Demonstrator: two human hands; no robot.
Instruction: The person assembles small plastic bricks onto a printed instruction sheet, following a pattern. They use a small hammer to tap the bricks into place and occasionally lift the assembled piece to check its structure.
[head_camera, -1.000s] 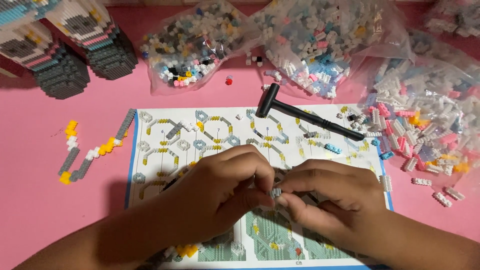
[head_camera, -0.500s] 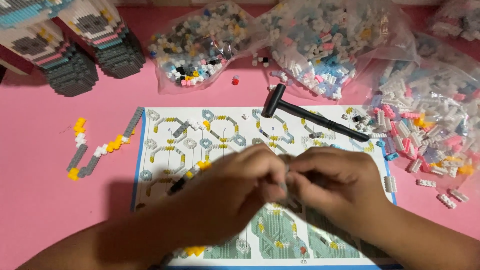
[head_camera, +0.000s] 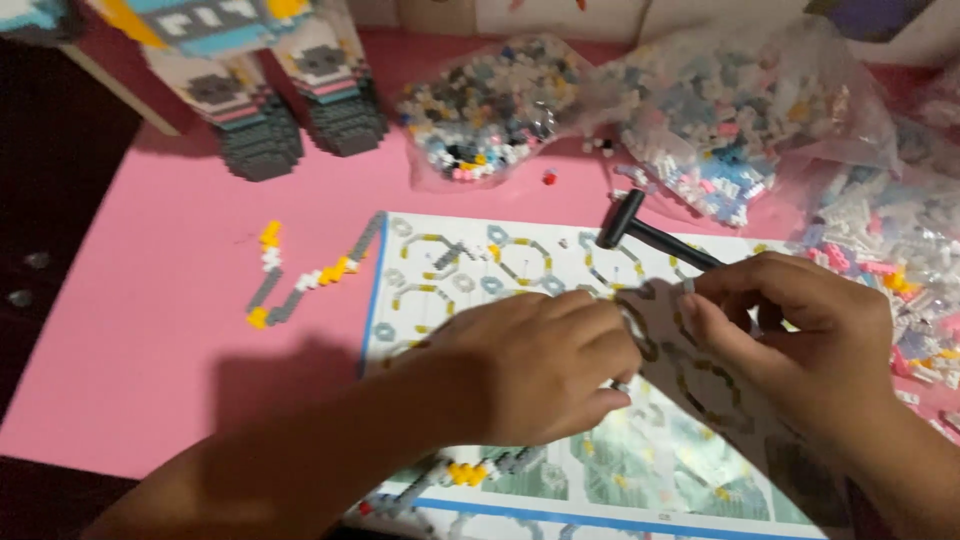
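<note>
While your left hand (head_camera: 545, 365) curls tight over a small grey block piece (head_camera: 630, 325), hardly visible, your right hand (head_camera: 790, 335) pinches a lifted page of the instruction sheet (head_camera: 450, 260) just beside it. Looks like mid-assembly; the black hammer (head_camera: 650, 232) lies just beyond on the pink desk (head_camera: 180, 330).

Your left hand (head_camera: 545, 365) and right hand (head_camera: 790, 335) meet over the instruction sheet (head_camera: 480, 265), which lies flat on the pink table. A small grey brick piece (head_camera: 632, 325), mostly hidden, sits pinched between your fingertips.
</note>
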